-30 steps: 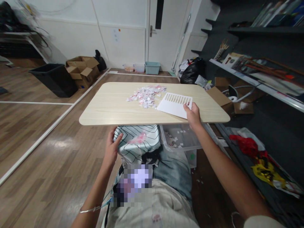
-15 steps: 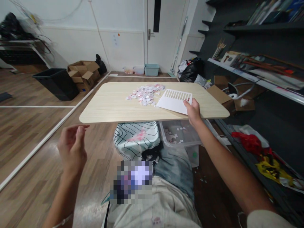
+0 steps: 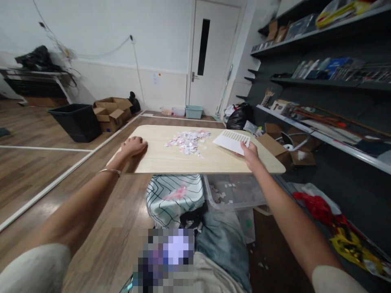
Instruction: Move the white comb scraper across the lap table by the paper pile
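In my right hand (image 3: pixel 251 154) is a white plastic scraper (image 3: pixel 227 142) with a row of slots along its far edge. My thumb lies on top, and the scraper is held tilted over the right part of the pale wooden tabletop (image 3: pixel 159 162). To its left lies a loose pile of small white and pink paper pieces (image 3: pixel 189 141). My left hand (image 3: pixel 133 146) rests palm down at the table's left side, fingers stretched over the surface and slightly bent. Nothing shows in it; its underside is hidden.
Below the table's front edge are a clear plastic bin (image 3: pixel 235 193) with a few paper bits and a patterned cloth-covered seat (image 3: pixel 174 199). A black bin (image 3: pixel 75 122) and cardboard box (image 3: pixel 111 114) stand left. Dark shelves (image 3: pixel 330 85) line the right.
My left hand has moved from the air before the table, fingers pinched, forward onto its left side. My right hand still holds the scraper near the pile. The view has tilted up.
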`<state>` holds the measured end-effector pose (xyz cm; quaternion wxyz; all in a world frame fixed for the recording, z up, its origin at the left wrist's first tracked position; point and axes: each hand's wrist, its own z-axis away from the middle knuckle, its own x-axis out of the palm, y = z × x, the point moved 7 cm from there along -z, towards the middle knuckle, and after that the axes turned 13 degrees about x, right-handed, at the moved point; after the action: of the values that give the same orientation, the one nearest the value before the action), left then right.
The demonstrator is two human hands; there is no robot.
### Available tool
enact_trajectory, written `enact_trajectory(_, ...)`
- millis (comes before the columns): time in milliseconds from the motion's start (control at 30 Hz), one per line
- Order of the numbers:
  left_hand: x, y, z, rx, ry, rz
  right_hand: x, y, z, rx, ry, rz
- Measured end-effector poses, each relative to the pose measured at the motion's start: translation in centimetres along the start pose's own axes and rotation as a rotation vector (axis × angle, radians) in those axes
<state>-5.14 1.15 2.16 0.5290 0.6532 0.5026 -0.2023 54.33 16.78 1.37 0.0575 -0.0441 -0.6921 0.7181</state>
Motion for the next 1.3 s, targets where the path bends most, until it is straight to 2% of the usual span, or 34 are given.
enact_trajectory(100, 1.3, 0.2, 1.1, -0.04, -0.037, -0.171, 1.4, -0.2, 0.9, -0.05, -0.178, 0.071)
enact_trajectory(167, 1.3, 0.3, 1.5, -0.028, -0.043, -0.182, 2.0, -0.3, 1.8, -0.092, -0.268, 0.1)
enact_trajectory(267, 1.0, 0.0, 1.5, -0.039, -0.043, -0.187, 2.5, -0.4, 2.6, -0.1, -0.337, 0.137)
enact_trajectory(600, 0.6, 0.6, 1.7, -0.087, -0.036, -0.162, 3.2, 0.0, 2.3, -0.056, -0.348, 0.164)
enact_trajectory(867, -0.1, 1.9, 2.7, -0.067, -0.071, -0.131, 2.5, -0.6, 2.9, 0.005, -0.383, 0.131)
enact_trajectory(1000, -0.1, 1.8, 2.7, -0.091, -0.072, -0.126, 2.6, -0.7, 3.2, 0.004, -0.388, 0.125)
enact_trajectory(1167, 0.0, 1.6, 2.9, -0.058, -0.009, -0.105, 2.8, -0.7, 3.6, 0.02, -0.431, 0.15)
enact_trajectory(1300, 0.2, 1.3, 2.8, -0.058, -0.034, -0.133, 2.5, -0.7, 3.4, 0.062, -0.477, 0.187)
